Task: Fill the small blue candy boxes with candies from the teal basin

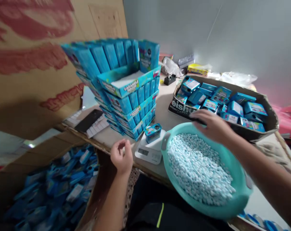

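"What's nearest?"

"The teal basin [208, 212], under the right forearm and to the right of the left hand [122, 156]. It's heaped with pale blue and white pieces [198, 166]. Below and left of the left hand, a deep cardboard box [37, 163] holds a jumble of blue packs [75, 178]."

"And the left hand itself?"

"Fingers curled, thumb close to the fingertips; I can't tell whether anything sits between them. Just right of it is a white scale [149, 154], bearing one upright blue pack [153, 133]."

"The right?"

"The right hand [214, 123] is over the basin's far rim, fingers stretched forward, blurred. Something dark shows beneath them; I can't tell if it's gripped."

"Beyond the hands?"

"Past the left hand, a tall stack of blue display trays [135, 110] marked CARAMELO MACIZO. Just beyond the right hand, a shallow dark box [179, 107] full of blue packs."

"Farthest?"

"Between and well past both hands, a black tape dispenser [169, 80], then a yellow box [197, 69] near the wall [184, 29]."
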Tool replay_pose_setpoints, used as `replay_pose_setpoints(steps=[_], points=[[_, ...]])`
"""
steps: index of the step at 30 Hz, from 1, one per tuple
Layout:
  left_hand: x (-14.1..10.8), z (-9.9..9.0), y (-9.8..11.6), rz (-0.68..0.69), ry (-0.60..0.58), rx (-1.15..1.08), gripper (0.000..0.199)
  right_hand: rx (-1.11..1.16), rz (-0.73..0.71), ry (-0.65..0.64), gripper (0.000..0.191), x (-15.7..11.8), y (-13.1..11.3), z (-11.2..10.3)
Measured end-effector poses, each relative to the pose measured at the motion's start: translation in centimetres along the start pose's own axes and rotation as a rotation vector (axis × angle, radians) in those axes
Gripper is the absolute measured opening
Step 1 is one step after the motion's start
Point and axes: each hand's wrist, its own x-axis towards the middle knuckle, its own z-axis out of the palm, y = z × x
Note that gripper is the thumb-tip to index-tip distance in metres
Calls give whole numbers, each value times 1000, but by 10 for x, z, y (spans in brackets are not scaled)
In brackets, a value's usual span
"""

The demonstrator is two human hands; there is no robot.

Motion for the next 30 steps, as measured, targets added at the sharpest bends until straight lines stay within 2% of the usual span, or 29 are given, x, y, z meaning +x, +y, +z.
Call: replay_pose_setpoints(steps=[1, 3, 5, 6, 8, 10, 12, 13, 16, 18, 20, 22, 24, 26, 28, 30], points=[[11, 0, 8, 150, 67, 23, 31, 68, -90, -62, 38, 14, -22, 15], [42, -3, 37, 450, 187, 78, 37, 75, -239, -100, 58, 46, -58, 50], [80, -8, 79, 640, 206, 143, 52, 35, -336, -138, 67, 76, -81, 83], [99, -10, 103, 682, 138, 181, 58, 27, -351, -166, 62, 88, -88, 95], [132, -9, 144, 734, -132, 246, 62, 45, -388, -218, 46, 104, -93, 103], [158, -1, 165, 784, -341, 287, 49, 90, -405, -234, 36, 107, -95, 87], [175, 11, 164, 813, -448, 341, 33, 131, -375, -189, 38, 105, -100, 47], [180, 18, 157, 820, -460, 363, 30, 147, -342, -141, 42, 105, -105, 22], [186, 34, 132, 836, -381, 353, 24, 152, -159, 103, 52, 125, -125, -52], [186, 39, 123, 847, -322, 315, 22, 112, -136, 227, 56, 162, -139, -82], [184, 40, 121, 867, -298, 293, 21, 18, -141, 248, 55, 209, -148, -89], [183, 38, 123, 888, -278, 293, 22, -126, -146, 219, 51, 254, -149, -81], [184, 37, 126, 900, -261, 310, 22, -270, -116, 174, 45, 284, -145, -66], [184, 36, 127, 911, -239, 334, 21, -364, -57, 183, 43, 295, -137, -56], [185, 37, 127, 933, -224, 350, 20, -410, -26, 218, 45, 294, -131, -51], [185, 37, 126, 956, -207, 357, 20, -407, -26, 194, 49, 287, -128, -52]])
